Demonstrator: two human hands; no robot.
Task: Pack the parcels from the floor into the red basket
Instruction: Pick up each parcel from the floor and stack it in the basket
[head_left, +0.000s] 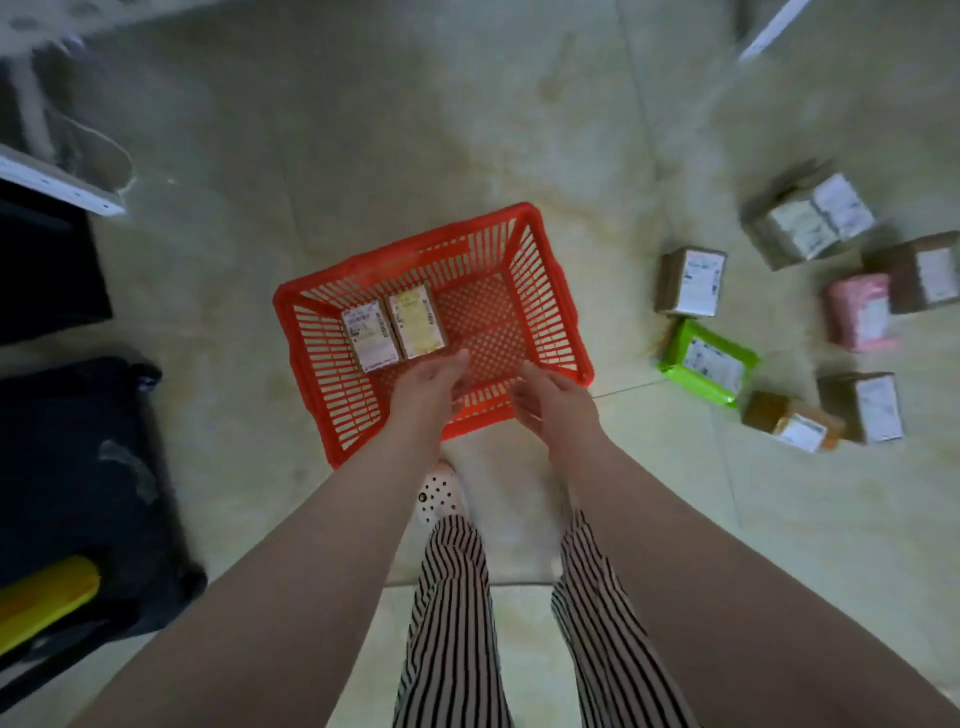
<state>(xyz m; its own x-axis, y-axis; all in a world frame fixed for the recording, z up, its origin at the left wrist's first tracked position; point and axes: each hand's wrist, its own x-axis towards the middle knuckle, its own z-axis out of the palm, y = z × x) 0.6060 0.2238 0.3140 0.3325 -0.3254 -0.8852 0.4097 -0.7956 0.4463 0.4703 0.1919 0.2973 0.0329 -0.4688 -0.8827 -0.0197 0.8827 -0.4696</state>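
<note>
Red slatted plastic basket (545, 291) holds two labelled cardboard parcels (395, 327); others lie on the floor (784, 332) to my right. My left hand (431, 387) and right hand (553, 402) hover relaxed, holding nothing. Boxes look stiff and light: grip opposite sides. The green plastic mailer (709, 361) looks soft and slippery.

A red basket (431, 332) sits on the pale tiled floor (363, 156) with two small labelled parcels (393, 325) lying side by side against its left wall. The person's left hand (431, 387) and right hand (553, 397) hang over the basket's near rim, fingers relaxed and holding nothing. To the right, well apart from the basket, lie brown boxes (691, 281), a green pouch (709, 362) and a pink parcel (860, 312).
</note>
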